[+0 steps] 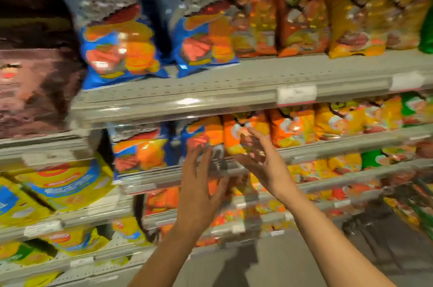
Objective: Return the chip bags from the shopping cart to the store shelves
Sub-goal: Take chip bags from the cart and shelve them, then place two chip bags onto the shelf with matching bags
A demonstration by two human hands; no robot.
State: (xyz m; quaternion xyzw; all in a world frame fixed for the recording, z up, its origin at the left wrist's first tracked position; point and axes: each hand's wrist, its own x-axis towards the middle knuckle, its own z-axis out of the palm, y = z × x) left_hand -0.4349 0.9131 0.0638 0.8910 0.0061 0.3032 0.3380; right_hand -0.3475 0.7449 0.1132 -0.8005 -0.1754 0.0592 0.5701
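Head view, blurred throughout. Nearest are two bare forearms reaching up from the bottom edge toward the shelves. Left hand (pixel 199 183) is raised w/ fingers straight and spread, palm toward the shelf — holding nothing. Right hand (pixel 262 160) is up beside it, fingers loosely bent and splayed, also holding nothing I can make out. Both sit in front of the second shelf edge (pixel 328 148), fingertips near an orange bag (pixel 236 136) standing just behind them. Whether either hand touches it, can't tell — too smeared. My guess: the hands are either letting go of that bag or nudging it upright into its row, hence the open palms.

Cart isn't in view, so no telling how many bags remain.

Left of the orange bag stands a blue bag (pixel 140 150) on the same level; a gap shows between them. Lower left, yellow packs (pixel 65 183) lean on their own shelf. Further up, top shelf (pixel 210 89) carries two big blue bags (pixel 117 28) and a row of orange ones (pixel 302 19), well apart from the hands. Top shelf's front lip overhangs the second level — tight headroom for sliding a tall bag in.
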